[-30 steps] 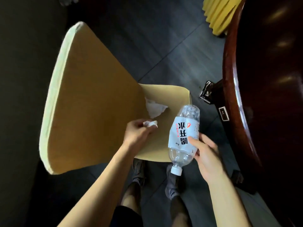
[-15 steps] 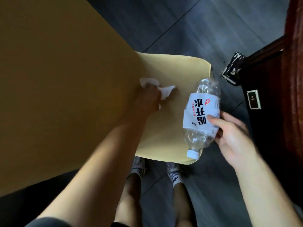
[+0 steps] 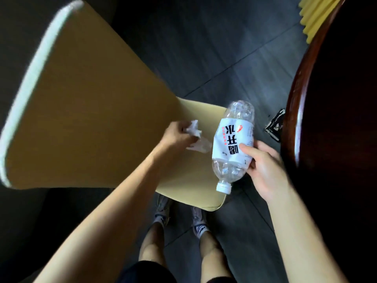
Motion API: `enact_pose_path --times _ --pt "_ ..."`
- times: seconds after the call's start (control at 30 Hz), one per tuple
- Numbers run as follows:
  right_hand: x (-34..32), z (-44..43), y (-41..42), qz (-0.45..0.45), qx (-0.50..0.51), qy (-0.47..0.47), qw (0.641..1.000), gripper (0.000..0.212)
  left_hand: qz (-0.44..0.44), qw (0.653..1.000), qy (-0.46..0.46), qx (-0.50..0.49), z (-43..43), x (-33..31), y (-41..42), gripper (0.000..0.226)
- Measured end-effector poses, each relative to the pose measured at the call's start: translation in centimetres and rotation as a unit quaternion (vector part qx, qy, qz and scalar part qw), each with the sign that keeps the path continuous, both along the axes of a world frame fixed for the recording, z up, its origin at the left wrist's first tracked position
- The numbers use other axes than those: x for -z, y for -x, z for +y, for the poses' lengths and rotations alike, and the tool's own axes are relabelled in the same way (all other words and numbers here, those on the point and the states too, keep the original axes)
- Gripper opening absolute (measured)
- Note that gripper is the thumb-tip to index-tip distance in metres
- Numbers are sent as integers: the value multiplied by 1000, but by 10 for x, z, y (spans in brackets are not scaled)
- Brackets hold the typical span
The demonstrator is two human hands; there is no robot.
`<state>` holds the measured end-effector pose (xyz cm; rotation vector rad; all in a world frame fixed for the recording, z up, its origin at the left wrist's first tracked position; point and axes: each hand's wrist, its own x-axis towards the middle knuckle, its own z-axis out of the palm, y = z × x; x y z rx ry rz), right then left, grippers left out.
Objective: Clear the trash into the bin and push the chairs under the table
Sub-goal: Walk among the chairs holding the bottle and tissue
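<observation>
A yellow chair (image 3: 85, 111) fills the left of the head view, its tall backrest leaning toward me and its seat (image 3: 191, 180) below my hands. My left hand (image 3: 176, 135) is closed around crumpled white tissue (image 3: 193, 137) just above the seat; part of the tissue hangs out of the fist. My right hand (image 3: 263, 166) grips an empty clear plastic bottle (image 3: 232, 146) with a white label and white cap, held cap-down over the seat's right edge. The dark wooden table (image 3: 306, 99) curves along the right. No bin is in view.
A second yellow chair (image 3: 314, 15) peeks in at the top right behind the table. A dark table leg with a worn base (image 3: 275, 125) stands on the grey plank floor (image 3: 204, 58). My feet in white shoes (image 3: 163, 213) stand just in front of the seat.
My left hand reached to the back of the seat, closed on the larger tissue and lifted it. The camera rose back, showing the whole backrest again. The bottle stayed in my right hand.
</observation>
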<state>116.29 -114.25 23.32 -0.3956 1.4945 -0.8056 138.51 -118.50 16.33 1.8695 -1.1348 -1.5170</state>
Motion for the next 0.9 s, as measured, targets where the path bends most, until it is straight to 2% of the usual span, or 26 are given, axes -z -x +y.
enact_pose_path --times 0.23,0.43,0.6,0.8,0.9 --pt "-91 -4 -29 -50 -18 55 997 26 101 983 69 -137 57 -131 -21 34" --pt "-149 3 -91 -86 -66 94 990 29 197 922 140 -302 107 -216 -65 36" --pt "-181 13 -160 -110 -112 120 980 34 252 866 167 -399 135 -255 -116 35" --pt "-203 26 -263 -104 -164 147 970 32 300 825 167 -449 159 -273 -216 42" --pt "-207 33 -324 -103 -170 156 967 31 349 801 168 -456 170 -272 -278 30"
